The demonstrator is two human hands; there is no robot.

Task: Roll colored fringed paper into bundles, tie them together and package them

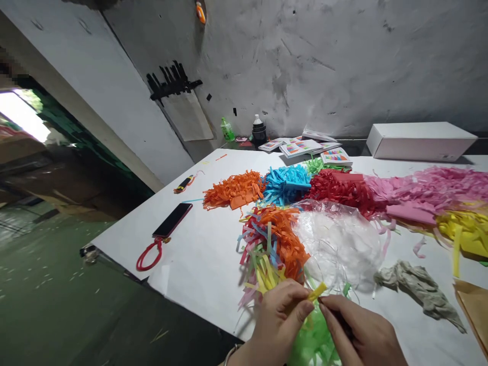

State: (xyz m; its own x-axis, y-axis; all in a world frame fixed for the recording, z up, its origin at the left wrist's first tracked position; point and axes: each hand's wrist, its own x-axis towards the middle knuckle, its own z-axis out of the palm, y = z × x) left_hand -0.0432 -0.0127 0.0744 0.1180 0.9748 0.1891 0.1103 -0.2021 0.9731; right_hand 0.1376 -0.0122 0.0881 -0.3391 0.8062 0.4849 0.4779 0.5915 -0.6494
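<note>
Yellow paper strip (317,292) is sitting at the near edge of the white tabletop (198,264), above green fringe (314,338). Your left hand (280,317) is pinching it, grip closed between thumb and forefinger. Your right hand (358,328) is meeting its end, fingertips together; what they are clamping is unclear. Orange fringe (287,241) and clear plastic (339,244) are lying just beyond.

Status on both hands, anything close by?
Left hand pinching folded yellow paper strip. Right hand at its near end, grip unclear. Crumpled clear plastic bag just beyond.
</note>
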